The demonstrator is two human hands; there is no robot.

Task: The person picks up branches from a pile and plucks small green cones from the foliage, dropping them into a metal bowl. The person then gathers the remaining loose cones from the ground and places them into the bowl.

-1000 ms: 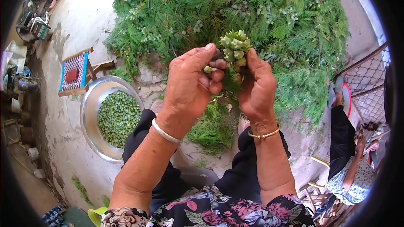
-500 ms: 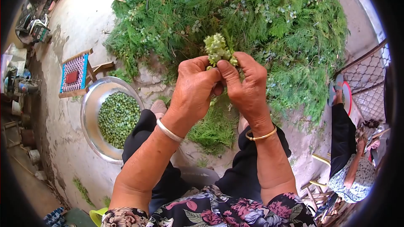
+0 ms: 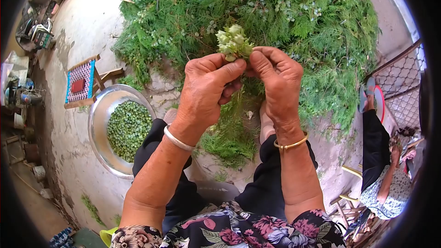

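Observation:
A bunch of pale green, knobbly cones [image 3: 233, 41] is held up in front of me, over the near edge of a large heap of green conifer branches [image 3: 271, 14]. My left hand [image 3: 204, 85] pinches the bunch from below, thumb against the fingers. Closed at the bunch's right side is my right hand [image 3: 278, 80], thumb and forefinger pressed together at its base. Exactly what lies between the right fingertips is partly hidden. Feathery green sprigs [image 3: 229, 144] lie on the floor below my hands, between my feet.
A wide metal basin [image 3: 98, 128] on the left holds many small green cones [image 3: 130, 131]. Behind it is a woven-top stool [image 3: 82, 82] with a red object on it. Another person [image 3: 386, 195] sits at the right near a wire-mesh panel [image 3: 404, 82]. Assorted items line the left wall.
The bunch of cones has shifted slightly left and turned. My hands have moved a little apart, the left one leftward and the right one rightward.

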